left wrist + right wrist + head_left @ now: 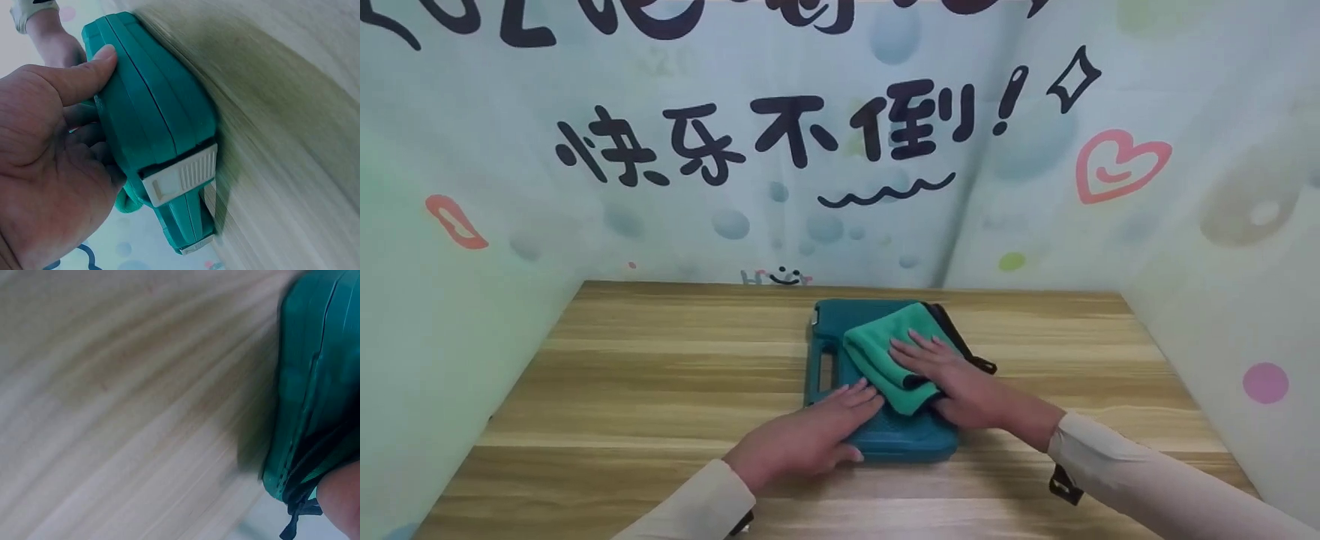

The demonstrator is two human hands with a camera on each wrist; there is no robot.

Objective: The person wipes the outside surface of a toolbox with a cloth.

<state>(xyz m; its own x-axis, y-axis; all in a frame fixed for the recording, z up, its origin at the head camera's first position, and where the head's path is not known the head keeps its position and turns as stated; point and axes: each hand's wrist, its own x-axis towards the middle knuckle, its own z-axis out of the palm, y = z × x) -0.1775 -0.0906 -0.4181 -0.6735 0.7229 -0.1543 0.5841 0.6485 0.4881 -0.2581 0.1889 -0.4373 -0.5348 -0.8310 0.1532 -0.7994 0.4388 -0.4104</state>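
Observation:
A teal plastic case (900, 439) with a handle at its left side lies flat on the wooden table. Across its upper right part is a folded green cloth (877, 341) with black trim. My right hand (964, 386) presses the cloth with its fingers laid out straight. On the near left part of the lid rests my left hand (810, 435), fingers extended and thumb at the near edge. The left wrist view shows that thumb on the case's side (146, 101), above a pale latch (183, 174). In the right wrist view, black trim (306, 478) hangs over the case's edge.
The wooden tabletop (660, 375) extends on both sides of the case. Behind it stands a pale printed backdrop (810, 240) with dark lettering, and similar panels flank the table. A black strap end (982, 365) sticks out past the case's right side.

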